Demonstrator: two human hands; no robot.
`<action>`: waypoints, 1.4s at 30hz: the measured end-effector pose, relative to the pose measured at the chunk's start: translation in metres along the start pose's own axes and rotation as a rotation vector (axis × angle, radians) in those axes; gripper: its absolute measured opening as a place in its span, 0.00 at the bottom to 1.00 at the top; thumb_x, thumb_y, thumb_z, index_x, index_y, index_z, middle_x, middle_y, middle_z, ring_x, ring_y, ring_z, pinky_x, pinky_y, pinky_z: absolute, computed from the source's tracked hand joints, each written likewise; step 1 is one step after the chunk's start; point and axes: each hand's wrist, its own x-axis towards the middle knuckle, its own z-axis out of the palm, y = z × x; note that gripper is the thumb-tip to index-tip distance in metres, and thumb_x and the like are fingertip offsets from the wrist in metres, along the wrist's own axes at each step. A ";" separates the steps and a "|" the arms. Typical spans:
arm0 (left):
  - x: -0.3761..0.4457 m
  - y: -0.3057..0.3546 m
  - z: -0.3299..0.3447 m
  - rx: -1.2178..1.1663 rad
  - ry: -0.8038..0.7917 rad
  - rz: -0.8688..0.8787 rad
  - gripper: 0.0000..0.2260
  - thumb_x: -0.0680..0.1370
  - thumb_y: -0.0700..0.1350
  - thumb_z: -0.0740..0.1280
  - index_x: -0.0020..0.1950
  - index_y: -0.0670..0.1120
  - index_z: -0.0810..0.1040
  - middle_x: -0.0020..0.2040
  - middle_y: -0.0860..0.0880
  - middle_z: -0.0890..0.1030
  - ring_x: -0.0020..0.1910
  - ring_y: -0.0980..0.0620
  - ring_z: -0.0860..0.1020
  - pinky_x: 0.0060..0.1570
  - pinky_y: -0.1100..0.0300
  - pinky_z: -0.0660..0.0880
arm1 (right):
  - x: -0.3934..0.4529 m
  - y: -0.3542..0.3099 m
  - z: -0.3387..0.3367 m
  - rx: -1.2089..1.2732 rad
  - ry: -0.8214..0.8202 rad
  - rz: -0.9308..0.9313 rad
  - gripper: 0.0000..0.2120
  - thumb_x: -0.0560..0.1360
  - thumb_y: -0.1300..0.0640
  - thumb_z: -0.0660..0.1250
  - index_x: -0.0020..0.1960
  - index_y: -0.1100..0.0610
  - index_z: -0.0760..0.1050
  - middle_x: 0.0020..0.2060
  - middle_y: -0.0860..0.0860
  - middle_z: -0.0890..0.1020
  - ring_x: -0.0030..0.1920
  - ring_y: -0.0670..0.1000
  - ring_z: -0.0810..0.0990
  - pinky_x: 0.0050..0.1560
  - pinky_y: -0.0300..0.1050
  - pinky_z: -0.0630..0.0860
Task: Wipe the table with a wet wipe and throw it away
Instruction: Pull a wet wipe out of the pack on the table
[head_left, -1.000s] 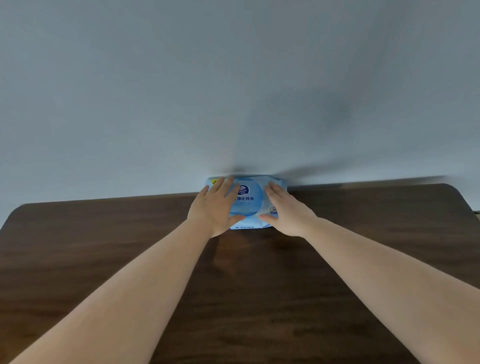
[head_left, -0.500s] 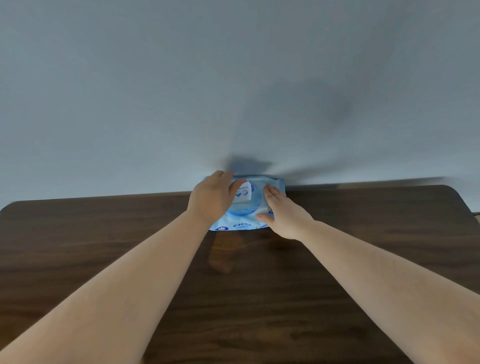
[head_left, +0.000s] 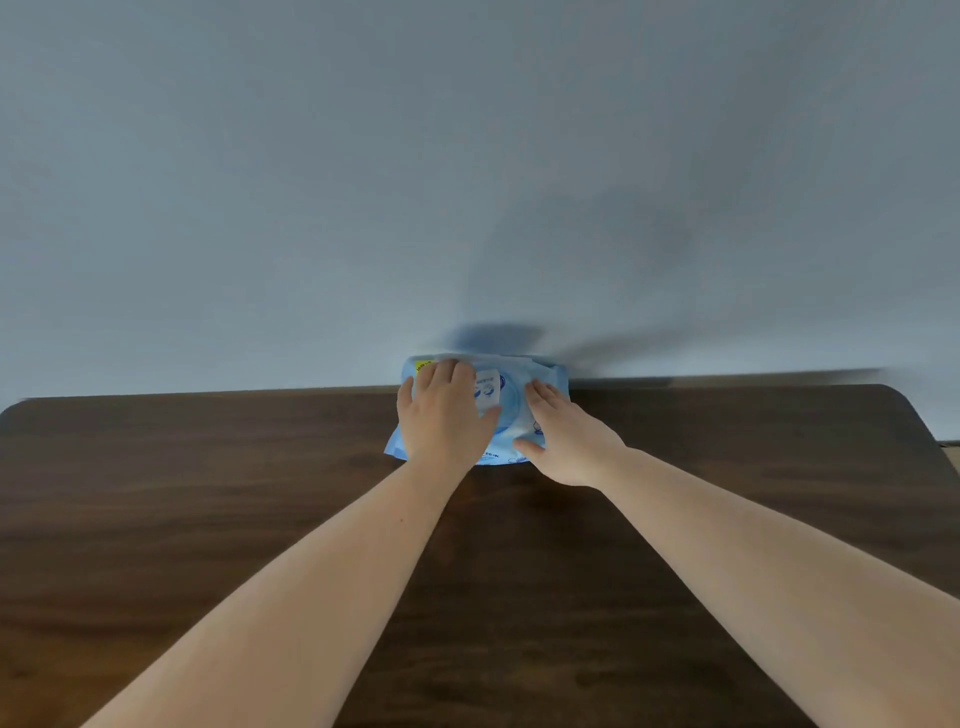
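Observation:
A light-blue pack of wet wipes (head_left: 511, 400) lies at the far edge of the dark wooden table (head_left: 208, 519), against the wall. My left hand (head_left: 444, 415) rests flat on the pack's left half, fingers over its top. My right hand (head_left: 563, 434) presses on the pack's right side. A white sticker flap (head_left: 487, 388) on the round lid area shows between the two hands. No loose wipe is visible.
A plain grey-blue wall (head_left: 467, 182) rises right behind the table's far edge. The table's rounded far-right corner (head_left: 898, 400) is in view. My two forearms stretch across the table's middle.
The left hand slid up over the pack's top left and the white flap came into view. The pack tilted slightly. The right hand stayed on the right side.

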 end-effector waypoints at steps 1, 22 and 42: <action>0.001 0.000 0.000 -0.037 0.029 -0.010 0.12 0.74 0.51 0.68 0.52 0.46 0.77 0.53 0.50 0.79 0.58 0.47 0.73 0.60 0.54 0.67 | -0.001 -0.001 -0.002 -0.013 0.013 0.000 0.33 0.80 0.47 0.58 0.78 0.57 0.47 0.78 0.52 0.51 0.77 0.51 0.52 0.73 0.50 0.58; 0.003 -0.054 -0.024 -0.439 -0.012 -0.313 0.04 0.77 0.44 0.65 0.43 0.45 0.74 0.43 0.50 0.76 0.44 0.50 0.74 0.40 0.59 0.66 | 0.035 -0.059 -0.010 -0.303 0.307 -0.267 0.11 0.78 0.57 0.62 0.59 0.52 0.75 0.53 0.55 0.75 0.59 0.56 0.72 0.52 0.47 0.71; -0.010 -0.027 -0.082 -0.944 -0.130 -0.384 0.13 0.77 0.55 0.65 0.49 0.45 0.80 0.43 0.49 0.83 0.42 0.53 0.81 0.46 0.57 0.78 | -0.009 -0.078 -0.062 0.954 0.499 0.093 0.01 0.73 0.59 0.71 0.44 0.55 0.78 0.37 0.46 0.79 0.40 0.47 0.77 0.43 0.38 0.74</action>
